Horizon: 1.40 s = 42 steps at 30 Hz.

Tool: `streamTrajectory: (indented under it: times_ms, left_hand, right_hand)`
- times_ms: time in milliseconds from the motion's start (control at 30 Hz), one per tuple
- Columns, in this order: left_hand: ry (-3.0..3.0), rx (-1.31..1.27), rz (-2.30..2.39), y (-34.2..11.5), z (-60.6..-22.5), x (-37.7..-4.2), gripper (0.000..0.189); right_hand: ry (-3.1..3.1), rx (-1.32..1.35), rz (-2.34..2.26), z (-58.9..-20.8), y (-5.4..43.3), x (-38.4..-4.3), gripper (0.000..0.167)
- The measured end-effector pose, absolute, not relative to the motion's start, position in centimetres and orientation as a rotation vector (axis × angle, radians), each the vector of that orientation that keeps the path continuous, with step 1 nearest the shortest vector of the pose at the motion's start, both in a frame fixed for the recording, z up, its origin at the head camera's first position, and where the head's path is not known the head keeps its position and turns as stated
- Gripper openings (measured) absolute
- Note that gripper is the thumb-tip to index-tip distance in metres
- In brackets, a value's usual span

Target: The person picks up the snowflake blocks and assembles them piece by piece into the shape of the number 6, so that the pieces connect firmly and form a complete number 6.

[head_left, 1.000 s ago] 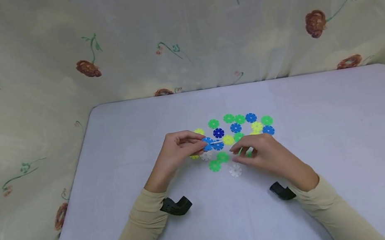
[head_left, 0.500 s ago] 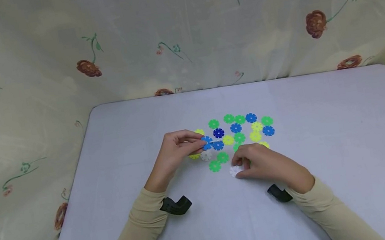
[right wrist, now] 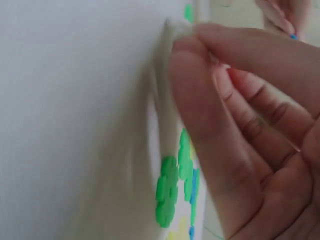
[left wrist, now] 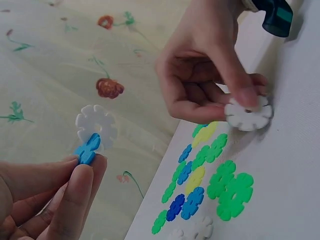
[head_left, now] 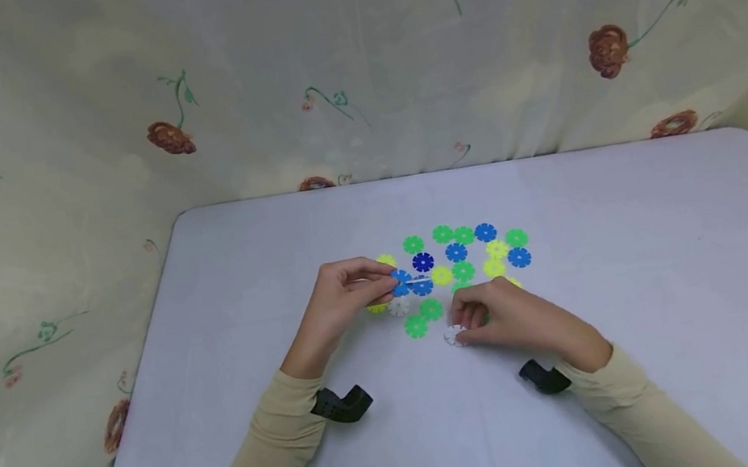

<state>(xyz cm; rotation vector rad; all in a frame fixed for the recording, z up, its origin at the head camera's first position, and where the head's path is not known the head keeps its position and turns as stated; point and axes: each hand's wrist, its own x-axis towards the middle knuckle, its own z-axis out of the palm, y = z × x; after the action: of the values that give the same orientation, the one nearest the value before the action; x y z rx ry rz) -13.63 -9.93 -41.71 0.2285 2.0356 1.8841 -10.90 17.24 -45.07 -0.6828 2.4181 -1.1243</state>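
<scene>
My left hand (head_left: 355, 285) pinches a blue notched disc (left wrist: 88, 148) between thumb and fingertips, above the table. A white notched disc (left wrist: 96, 125) is slotted into that blue disc, standing crosswise to it. My right hand (head_left: 500, 315) is low over the near side of the loose discs. Its thumb and finger pinch a second white notched disc (left wrist: 248, 114), which is partly covered by the thumb. In the right wrist view this white disc (right wrist: 181, 29) is blurred and mostly hidden by the fingertips of the right hand (right wrist: 240, 115).
Several loose green (head_left: 416, 326), blue (head_left: 519, 257), yellow (head_left: 496, 249) and dark blue discs (head_left: 422, 262) lie on the white table (head_left: 258, 244) around the hands. Another white disc (head_left: 398, 306) lies beneath the left hand. A flowered curtain (head_left: 347, 66) hangs behind the table.
My right hand has come down and toward me from beside the joined discs, and now pinches the white disc at the near side. The left hand has stayed in place with the joined discs.
</scene>
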Motion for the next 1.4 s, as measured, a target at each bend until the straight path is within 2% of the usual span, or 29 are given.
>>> streamTrajectory:
  times_ms: [133, 367, 467, 600, 800, 1400]
  left_hand:
    - [2.053, 0.222, 1.871, -9.8, -41.7, -13.7, 0.018]
    - [2.063, 0.213, 1.865, -9.8, -41.8, -13.6, 0.018]
    - [2.06, 0.221, 1.863, -9.7, -41.8, -13.5, 0.019]
    - [2.063, 0.245, 1.849, -9.5, -42.0, -13.4, 0.019]
    - [2.101, 0.253, 1.82, -9.3, -42.3, -13.3, 0.018]
    - [2.194, 0.297, 1.719, -8.8, -41.9, -13.0, 0.02]
  right_hand:
    - [2.296, -0.559, -1.393, -44.8, 17.6, -11.2, 0.013]
    - [2.177, -0.342, -1.823, -44.3, 18.4, -11.3, 0.025]
    - [2.158, -0.313, -1.905, -44.2, 18.5, -11.4, 0.026]
    - [2.152, -0.31, -1.926, -44.1, 18.4, -11.4, 0.024]
    - [2.159, -0.287, -1.898, -44.1, 18.3, -11.4, 0.031]
    - [2.245, -0.317, -1.786, -44.3, 18.1, -11.2, 0.022]
